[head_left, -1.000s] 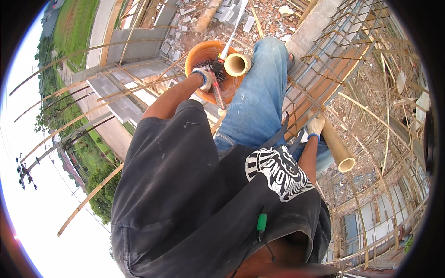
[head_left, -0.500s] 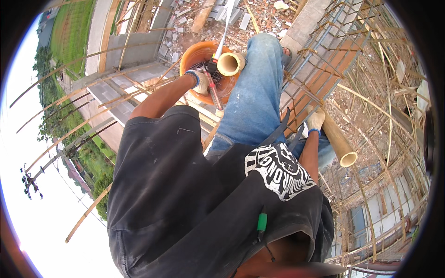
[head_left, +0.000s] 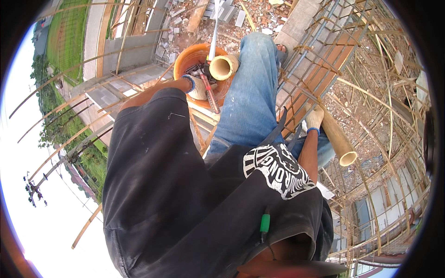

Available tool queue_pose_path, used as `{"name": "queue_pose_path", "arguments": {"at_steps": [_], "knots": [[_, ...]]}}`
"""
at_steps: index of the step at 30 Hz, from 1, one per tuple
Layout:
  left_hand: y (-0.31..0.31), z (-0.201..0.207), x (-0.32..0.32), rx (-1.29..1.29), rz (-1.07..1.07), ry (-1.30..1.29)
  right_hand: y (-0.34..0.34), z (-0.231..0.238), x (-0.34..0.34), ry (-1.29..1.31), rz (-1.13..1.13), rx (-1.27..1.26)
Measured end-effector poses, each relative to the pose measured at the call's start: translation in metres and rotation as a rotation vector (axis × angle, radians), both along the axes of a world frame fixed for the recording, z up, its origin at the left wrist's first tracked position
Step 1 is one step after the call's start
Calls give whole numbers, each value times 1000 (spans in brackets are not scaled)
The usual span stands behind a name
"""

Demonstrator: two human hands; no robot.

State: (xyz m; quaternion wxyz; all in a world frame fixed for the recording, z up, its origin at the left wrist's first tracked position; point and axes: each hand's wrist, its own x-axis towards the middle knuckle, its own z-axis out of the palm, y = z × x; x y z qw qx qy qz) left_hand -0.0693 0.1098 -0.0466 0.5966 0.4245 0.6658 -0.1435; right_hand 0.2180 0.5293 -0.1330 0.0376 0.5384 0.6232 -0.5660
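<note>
- One gloved left hand (head_left: 198, 88) is at the orange bucket's (head_left: 182, 60) mouth, perhaps steadying it; fingers' grip unclear.
- Red tool (head_left: 211, 96) slants beside that hand, over the bucket's near rim.
- Gloved right hand (head_left: 314, 116) adjoins a slanting bamboo pole (head_left: 337, 139), seemingly for balance; can't tell its fingers' hold.

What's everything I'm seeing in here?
Bucket: one, orange, top middle
Bamboo tubes: two, tan, by the bucket and at right
Stick-like tool: one, red, over the bucket
Strip: one, white, beyond the bucket
Rebar: many, grey and rusty, upper right
Blocks: several, grey, at top
Field: one, green, upper left
Jeans: one pair, blue, centre
Shirt: one, black, bottom middle
Left fingers: one set, off-white gloved, at bucket
Right fingers: one set, off-white gloved, by right tube
</note>
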Motion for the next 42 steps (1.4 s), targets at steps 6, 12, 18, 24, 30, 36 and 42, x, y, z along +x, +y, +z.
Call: {"name": "queue_pose_path", "arguments": {"at_steps": [6, 12, 18, 24, 30, 36, 42], "knots": [[1, -8, 1, -18, 13, 36, -1, -8, 5, 126, -26, 20], [-10, -14, 8, -52, 40, 64, -8, 13, -9, -32, -33, -20], [-7, -21, 6, -54, 48, 93, 1, -11, 7, -27, 90, 3], [-9, -23, 9, -67, 91, 116, 1, -14, 9, 63, 96, -2], [-3, -36, 10, -58, 90, 131, 20, -58, 33, -41, 223, 105], [-23, -54, 16, -92, 123, 145, 8, -57, 25, -40, 207, 89], [-4, -26, 10, -52, 123, 68, 9, -36, 18, -45, 195, 64]]}}
